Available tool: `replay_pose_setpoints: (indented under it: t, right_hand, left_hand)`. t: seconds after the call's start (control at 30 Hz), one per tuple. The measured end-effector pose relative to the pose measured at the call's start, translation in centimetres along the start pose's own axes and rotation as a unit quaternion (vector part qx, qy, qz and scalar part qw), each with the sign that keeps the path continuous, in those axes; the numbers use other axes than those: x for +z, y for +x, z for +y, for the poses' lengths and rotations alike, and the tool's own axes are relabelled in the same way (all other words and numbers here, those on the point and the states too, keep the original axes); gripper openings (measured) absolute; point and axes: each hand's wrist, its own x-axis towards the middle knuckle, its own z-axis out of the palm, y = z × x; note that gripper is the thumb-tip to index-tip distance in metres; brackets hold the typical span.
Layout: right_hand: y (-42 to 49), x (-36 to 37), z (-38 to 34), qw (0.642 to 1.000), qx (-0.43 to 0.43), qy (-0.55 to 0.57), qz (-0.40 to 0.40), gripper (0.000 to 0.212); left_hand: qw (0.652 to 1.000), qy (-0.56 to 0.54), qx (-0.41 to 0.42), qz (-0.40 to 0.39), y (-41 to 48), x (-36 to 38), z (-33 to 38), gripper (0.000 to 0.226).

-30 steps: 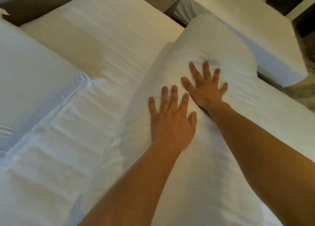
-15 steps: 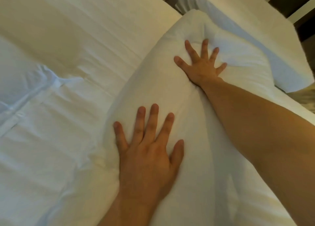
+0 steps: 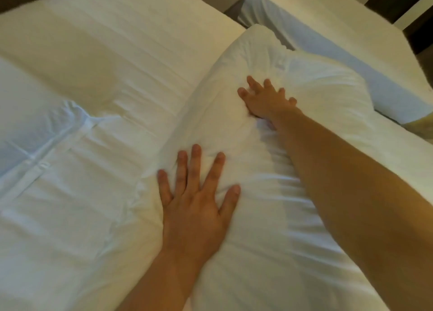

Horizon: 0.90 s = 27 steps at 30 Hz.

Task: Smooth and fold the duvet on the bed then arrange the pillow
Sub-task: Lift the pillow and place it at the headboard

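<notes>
- The pillow [image 3: 264,252] lies lengthwise from the lower centre to the upper right of the frame, on the bed's white duvet [image 3: 70,205].
- The left hand [image 3: 196,207] rests flat on the pillow's near left edge, fingers [image 3: 195,160] straight and spread.
- The right hand [image 3: 267,99] presses into the pillow farther up, its spread fingers sunk into the fabric and gripping nothing.
- A second bed [image 3: 339,36] fills the upper right.

Bare forearms [image 3: 346,193], left hand [image 3: 196,213], right hand [image 3: 266,102]

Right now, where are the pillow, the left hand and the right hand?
pillow [image 3: 269,221]: head view, its bare middle.
left hand [image 3: 196,210]: head view, back of hand.
right hand [image 3: 267,101]: head view, back of hand.
</notes>
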Motion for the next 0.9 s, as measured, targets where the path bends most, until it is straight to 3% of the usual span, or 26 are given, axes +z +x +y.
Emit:
replay_pose_setpoints:
  t: [0.13, 0.2, 0.3, 0.4, 0.47, 0.53, 0.63, 0.67, 0.8, 0.9]
  right_hand:
    - [-13.6, 0.1, 6.4, 0.996, 0.034, -0.080, 0.024, 0.079]
    - [-20.0, 1.1, 10.6, 0.994, 0.091, -0.053, 0.039, 0.086]
    - [-25.9, 2.5, 15.4, 0.969, 0.189, 0.146, 0.067, 0.106]
    - [-28.0, 3.9, 17.2, 0.895, 0.249, 0.359, 0.096, 0.134]
    - [-28.0, 4.5, 18.4, 0.850, 0.257, 0.454, 0.076, 0.127]
    - [-27.6, 4.8, 19.5, 0.829, 0.254, 0.495, 0.057, 0.118]
    - [-27.2, 4.8, 19.7, 0.805, 0.259, 0.534, 0.023, 0.086]
    - [-27.1, 5.2, 19.9, 0.801, 0.272, 0.533, -0.001, 0.085]
    - [-25.2, 8.1, 22.5, 0.800, 0.323, 0.504, -0.043, 0.133]
    - [-25.2, 7.4, 19.9, 0.811, 0.322, 0.487, -0.034, 0.107]
  left_hand:
    - [0.983, -0.125, -0.133, 0.015, 1.8, -1.7, 1.8, 0.081]
    - [0.970, -0.121, -0.213, -0.013, 3.9, -2.5, 2.2, 0.100]
    - [0.958, -0.084, -0.260, -0.083, 6.0, -3.2, 1.7, 0.133]
    - [0.951, -0.077, -0.275, -0.118, 6.4, -3.5, 1.3, 0.151]
    - [0.942, -0.076, -0.292, -0.143, 6.6, -3.8, 1.6, 0.155]
    - [0.932, -0.078, -0.310, -0.170, 6.9, -3.8, 1.7, 0.156]
    - [0.924, -0.090, -0.315, -0.197, 8.0, -3.0, 0.6, 0.167]
    - [0.922, -0.100, -0.314, -0.203, 8.4, -2.6, -0.1, 0.172]
    - [0.923, -0.115, -0.300, -0.212, 9.9, -1.3, -1.9, 0.185]
    - [0.933, -0.106, -0.296, -0.174, 9.9, -0.5, -2.1, 0.181]
